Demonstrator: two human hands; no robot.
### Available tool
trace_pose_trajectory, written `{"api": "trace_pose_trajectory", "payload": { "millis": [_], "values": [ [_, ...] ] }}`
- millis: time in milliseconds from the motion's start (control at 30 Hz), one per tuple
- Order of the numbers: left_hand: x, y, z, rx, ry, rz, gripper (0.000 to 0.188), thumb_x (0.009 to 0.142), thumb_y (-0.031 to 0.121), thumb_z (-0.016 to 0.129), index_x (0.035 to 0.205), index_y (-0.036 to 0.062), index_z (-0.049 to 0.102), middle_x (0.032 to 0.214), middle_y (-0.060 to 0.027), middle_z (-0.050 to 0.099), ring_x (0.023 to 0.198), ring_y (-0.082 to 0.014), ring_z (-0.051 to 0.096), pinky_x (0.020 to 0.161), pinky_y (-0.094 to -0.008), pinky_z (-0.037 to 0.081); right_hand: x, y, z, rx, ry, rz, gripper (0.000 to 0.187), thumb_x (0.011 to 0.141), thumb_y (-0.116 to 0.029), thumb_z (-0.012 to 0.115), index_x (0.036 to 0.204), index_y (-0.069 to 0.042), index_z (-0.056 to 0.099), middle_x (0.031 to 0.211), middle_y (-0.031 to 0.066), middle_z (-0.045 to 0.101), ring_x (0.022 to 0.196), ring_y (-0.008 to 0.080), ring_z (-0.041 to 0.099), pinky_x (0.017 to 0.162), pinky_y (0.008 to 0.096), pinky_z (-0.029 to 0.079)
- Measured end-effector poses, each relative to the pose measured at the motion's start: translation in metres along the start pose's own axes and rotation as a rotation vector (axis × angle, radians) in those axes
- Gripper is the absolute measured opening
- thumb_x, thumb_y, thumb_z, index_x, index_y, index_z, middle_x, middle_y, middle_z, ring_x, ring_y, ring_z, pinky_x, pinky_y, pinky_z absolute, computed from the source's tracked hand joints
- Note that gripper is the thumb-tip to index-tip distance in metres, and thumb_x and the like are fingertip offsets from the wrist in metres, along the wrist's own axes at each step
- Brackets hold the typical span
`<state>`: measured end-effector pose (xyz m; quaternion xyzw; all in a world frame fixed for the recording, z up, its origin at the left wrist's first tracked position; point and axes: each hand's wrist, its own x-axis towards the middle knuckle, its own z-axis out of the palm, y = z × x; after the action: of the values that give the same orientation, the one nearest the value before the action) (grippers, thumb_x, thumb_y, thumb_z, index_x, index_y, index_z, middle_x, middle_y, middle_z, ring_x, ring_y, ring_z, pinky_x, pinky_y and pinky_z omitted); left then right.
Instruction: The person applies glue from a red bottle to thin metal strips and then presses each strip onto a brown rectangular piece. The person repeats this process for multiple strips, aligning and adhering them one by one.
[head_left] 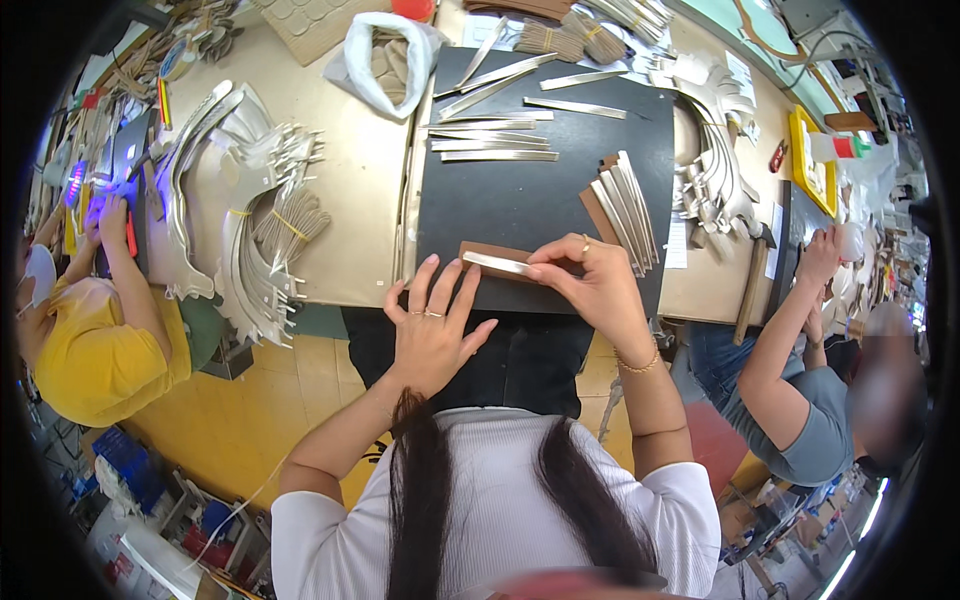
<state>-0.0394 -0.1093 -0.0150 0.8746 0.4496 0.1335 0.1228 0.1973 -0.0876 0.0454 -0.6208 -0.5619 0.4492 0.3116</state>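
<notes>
A pale, shiny narrow strip lies over a brown strip near the front edge of the black mat. My right hand pinches the pale strip's right end between thumb and forefinger. Spread and stretched out, the fingers of my left hand rest at the mat's edge, the forefinger tip by the strip's left end. To the right, a row of similar pale strips leans over another brown piece. More loose pale strips lie farther back on the mat.
Bundled curved pieces lie left of the mat, more to the right. A white bag stands behind on the left. A hammer lies right, near a co-worker in grey. Another in yellow works at left.
</notes>
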Motion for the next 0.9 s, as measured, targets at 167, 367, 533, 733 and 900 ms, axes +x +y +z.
{"api": "trace_pose_trajectory", "payload": {
  "millis": [167, 367, 533, 733, 900],
  "values": [
    [0.007, -0.003, 0.001, 0.026, 0.0, 0.006, 0.072, 0.08, 0.043, 0.077, 0.141, 0.0134, 0.053, 0.141, -0.0071, 0.046, 0.138, -0.0281, 0.036, 0.103, -0.0548, 0.024, 0.02, -0.001, 0.013, -0.254, 0.062, -0.093, 0.013, 0.084, -0.013, 0.077, 0.089, -0.002, 0.072, 0.081, 0.008, 0.069, 0.067, 0.0212, 0.065, 0.062, 0.0303, 0.051],
    [0.008, -0.004, 0.001, 0.022, 0.019, 0.014, 0.071, 0.08, 0.043, 0.078, 0.14, 0.0143, 0.054, 0.141, -0.0068, 0.046, 0.137, -0.0281, 0.037, 0.102, -0.0542, 0.025, 0.014, 0.006, 0.026, -0.383, 0.197, -0.292, 0.011, 0.082, -0.014, 0.077, 0.086, -0.005, 0.071, 0.077, 0.0051, 0.065, 0.067, 0.0248, 0.066, 0.059, 0.0333, 0.051],
    [0.009, -0.007, 0.0, 0.002, 0.003, 0.023, 0.072, 0.079, 0.043, 0.079, 0.14, 0.0148, 0.054, 0.141, -0.0065, 0.047, 0.135, -0.0281, 0.038, 0.101, -0.0533, 0.026, 0.014, 0.013, 0.026, -0.41, 0.213, -0.358, 0.011, 0.082, -0.014, 0.077, 0.084, -0.007, 0.07, 0.077, 0.0038, 0.065, 0.067, 0.0234, 0.066, 0.059, 0.0335, 0.052],
    [0.01, -0.009, -0.001, 0.005, 0.011, 0.037, 0.073, 0.077, 0.043, 0.08, 0.14, 0.0151, 0.055, 0.141, -0.0065, 0.047, 0.135, -0.0279, 0.039, 0.1, -0.0519, 0.027, 0.016, 0.014, 0.027, -0.432, 0.212, -0.375, 0.011, 0.081, -0.014, 0.077, 0.084, -0.007, 0.07, 0.077, 0.0034, 0.065, 0.068, 0.0231, 0.066, 0.06, 0.0334, 0.052],
    [0.01, -0.009, 0.0, 0.026, 0.023, 0.044, 0.074, 0.077, 0.045, 0.079, 0.14, 0.0155, 0.055, 0.15, -0.0048, 0.043, 0.135, -0.0261, 0.039, 0.098, -0.0497, 0.029, 0.016, 0.014, 0.027, -0.435, 0.218, -0.384, 0.011, 0.082, -0.014, 0.077, 0.084, -0.007, 0.069, 0.077, 0.0034, 0.065, 0.068, 0.0231, 0.066, 0.06, 0.0335, 0.052]
  ]
}}
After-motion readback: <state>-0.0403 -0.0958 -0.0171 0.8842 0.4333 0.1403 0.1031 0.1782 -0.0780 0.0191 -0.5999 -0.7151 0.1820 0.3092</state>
